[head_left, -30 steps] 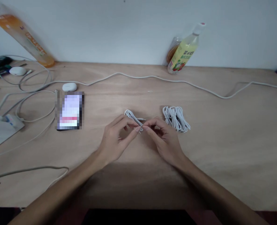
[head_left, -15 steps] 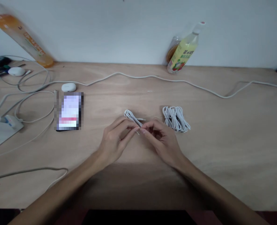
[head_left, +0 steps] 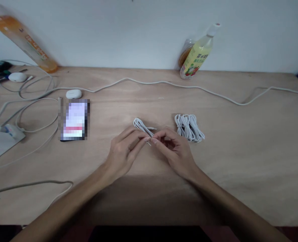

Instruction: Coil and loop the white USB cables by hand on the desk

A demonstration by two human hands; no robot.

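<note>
A folded white cable lies in front of me, with its far loop and one plug end showing beyond my fingers. My left hand pinches at its near end, thumb against forefinger. Opposite it, my right hand pinches at the same spot, and the fingertips of both hands nearly touch. A short thin white tie pokes out below the fingertips; how it sits around the cable is hidden. To the right of my right hand lies a pile of coiled white cables, bundled up.
A phone and a white earbud case lie left. A long white cord crosses the table. An orange drink bottle and a yellow drink bottle stand by the wall. A small white strip lies beyond my hands.
Both hands stay in nearly the same place. The thin white end below my fingertips has shifted slightly.
</note>
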